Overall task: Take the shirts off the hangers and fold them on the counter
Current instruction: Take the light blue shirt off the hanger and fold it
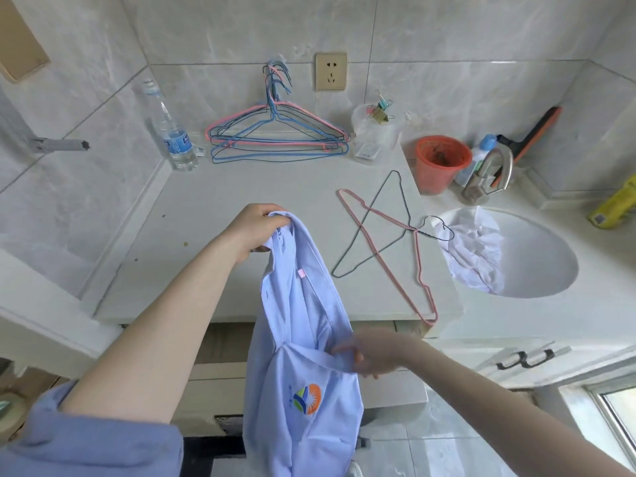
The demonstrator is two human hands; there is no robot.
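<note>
Pale blue shirt (pixel 303 339) hangs before the tabletop's (pixel 241 187) near edge, its collar bunched in the left grip (pixel 254 232), which is closed round it. Lower down, the blurred right grip (pixel 371 352) pinches a fold above the orange-and-blue logo (pixel 306 399). A pink hanger (pixel 380 251) and a dark hanger (pixel 346 251) lie crossed on the tabletop, beside a sink (pixel 537 263) holding a white shirt (pixel 475 249).

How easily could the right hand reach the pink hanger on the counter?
Probably yes: the pink hanger lies uncovered just beyond the right hand, though that hand holds the light blue shirt.
</note>
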